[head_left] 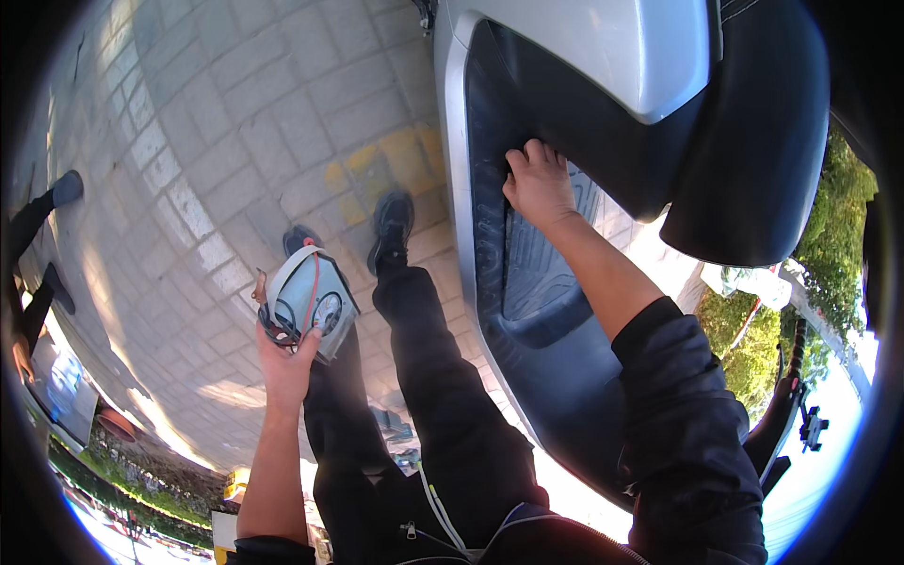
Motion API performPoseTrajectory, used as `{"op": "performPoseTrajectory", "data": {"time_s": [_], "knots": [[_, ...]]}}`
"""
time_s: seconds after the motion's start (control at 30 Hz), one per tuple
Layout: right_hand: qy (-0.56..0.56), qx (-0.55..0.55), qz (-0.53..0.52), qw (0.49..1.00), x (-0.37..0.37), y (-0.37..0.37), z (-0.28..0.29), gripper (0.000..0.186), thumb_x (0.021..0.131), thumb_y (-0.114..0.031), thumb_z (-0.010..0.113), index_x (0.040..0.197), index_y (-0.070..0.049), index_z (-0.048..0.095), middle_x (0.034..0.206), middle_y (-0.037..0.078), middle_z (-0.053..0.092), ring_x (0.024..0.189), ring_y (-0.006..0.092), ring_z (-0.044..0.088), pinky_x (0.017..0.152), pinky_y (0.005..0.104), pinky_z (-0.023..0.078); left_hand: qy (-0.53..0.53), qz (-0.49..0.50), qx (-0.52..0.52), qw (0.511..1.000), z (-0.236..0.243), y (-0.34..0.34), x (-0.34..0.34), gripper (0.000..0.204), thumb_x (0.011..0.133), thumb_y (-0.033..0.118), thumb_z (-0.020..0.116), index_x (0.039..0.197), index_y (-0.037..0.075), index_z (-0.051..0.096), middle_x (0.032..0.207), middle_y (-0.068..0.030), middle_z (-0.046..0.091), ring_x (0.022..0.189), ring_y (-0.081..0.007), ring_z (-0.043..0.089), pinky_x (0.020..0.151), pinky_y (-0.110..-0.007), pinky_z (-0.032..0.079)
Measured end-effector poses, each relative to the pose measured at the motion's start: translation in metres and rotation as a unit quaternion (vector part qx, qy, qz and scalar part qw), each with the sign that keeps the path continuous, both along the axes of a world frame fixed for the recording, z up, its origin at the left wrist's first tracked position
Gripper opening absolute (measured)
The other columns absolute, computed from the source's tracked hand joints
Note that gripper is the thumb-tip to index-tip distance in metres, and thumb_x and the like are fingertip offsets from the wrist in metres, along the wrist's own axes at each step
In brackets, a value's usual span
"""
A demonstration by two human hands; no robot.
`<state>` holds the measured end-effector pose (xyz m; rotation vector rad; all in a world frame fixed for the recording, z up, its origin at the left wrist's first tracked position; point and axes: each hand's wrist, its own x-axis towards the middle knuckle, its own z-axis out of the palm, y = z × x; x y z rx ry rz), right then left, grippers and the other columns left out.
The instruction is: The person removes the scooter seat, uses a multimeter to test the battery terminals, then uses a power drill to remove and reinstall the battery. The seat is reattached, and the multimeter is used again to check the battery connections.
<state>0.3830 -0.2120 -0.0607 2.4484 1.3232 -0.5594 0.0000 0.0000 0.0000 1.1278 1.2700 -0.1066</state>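
My left hand (287,372) is closed around the lower end of a pale grey-blue box (301,282), holding it above the paving. The box has a white strap (282,273), a round dial-like part, and red and black cables bunched by my fingers. I cannot tell exactly what kind of device it is. My right hand (540,184) reaches into the footwell of a silver and black scooter (565,47). Its fingers are curled against the black panel beside the ribbed foot mat (541,268). Whatever those fingers hold, if anything, is hidden.
The scooter's black seat (753,141) stands to the right, with a handlebar grip (799,353) lower down. My shoes (393,226) are on brick paving (226,141) with yellow paint. Another person's feet (61,193) show at the far left, above a light-coloured box (61,386).
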Motion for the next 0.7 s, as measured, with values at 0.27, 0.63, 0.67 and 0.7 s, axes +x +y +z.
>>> {"op": "performPoseTrajectory", "data": {"time_s": [0.27, 0.63, 0.67, 0.7], "knots": [[0.053, 0.035, -0.047, 0.997, 0.007, -0.026, 0.037, 0.028, 0.082, -0.024, 0.066, 0.101, -0.006, 0.056, 0.104, 0.014, 0.054, 0.102, 0.0364, 0.053, 0.092, 0.0487, 0.042, -0.017, -0.003, 0.003, 1.000, -0.002, 0.009, -0.015, 0.062, 0.083, -0.005, 0.068, 0.136, -0.002, 0.037, 0.125, -0.0137, 0.055, 0.111, -0.0186, 0.058, 0.096, -0.033, 0.047], [0.218, -0.052, -0.129, 0.966, -0.030, -0.086, 0.246, 0.038, 0.071, -0.014, 0.077, 0.103, -0.005, 0.059, 0.096, 0.014, 0.061, 0.097, 0.0353, 0.057, 0.090, 0.0438, 0.044, 0.001, -0.001, 0.010, 1.000, 0.017, 0.014, -0.016, 0.064, 0.081, -0.002, 0.070, 0.136, -0.002, 0.037, 0.128, -0.0147, 0.053, 0.113, -0.0197, 0.056, 0.099, -0.034, 0.044], [0.254, -0.091, -0.137, 0.953, -0.026, -0.098, 0.263, 0.036, 0.071, -0.014, 0.077, 0.102, -0.005, 0.060, 0.095, 0.014, 0.063, 0.097, 0.0348, 0.058, 0.091, 0.0433, 0.044, 0.007, -0.008, 0.013, 1.000, 0.020, 0.016, -0.018, 0.064, 0.081, -0.002, 0.070, 0.136, -0.001, 0.038, 0.129, -0.0148, 0.053, 0.114, -0.0197, 0.056, 0.100, -0.034, 0.044], [0.285, -0.127, -0.148, 0.938, -0.024, -0.108, 0.280, 0.034, 0.072, -0.013, 0.077, 0.101, -0.005, 0.061, 0.093, 0.014, 0.064, 0.097, 0.0344, 0.060, 0.091, 0.0429, 0.044, 0.009, -0.017, 0.017, 1.000, 0.021, 0.021, -0.018, 0.064, 0.081, -0.002, 0.070, 0.136, -0.001, 0.038, 0.130, -0.0150, 0.052, 0.114, -0.0197, 0.056, 0.100, -0.034, 0.044]]}}
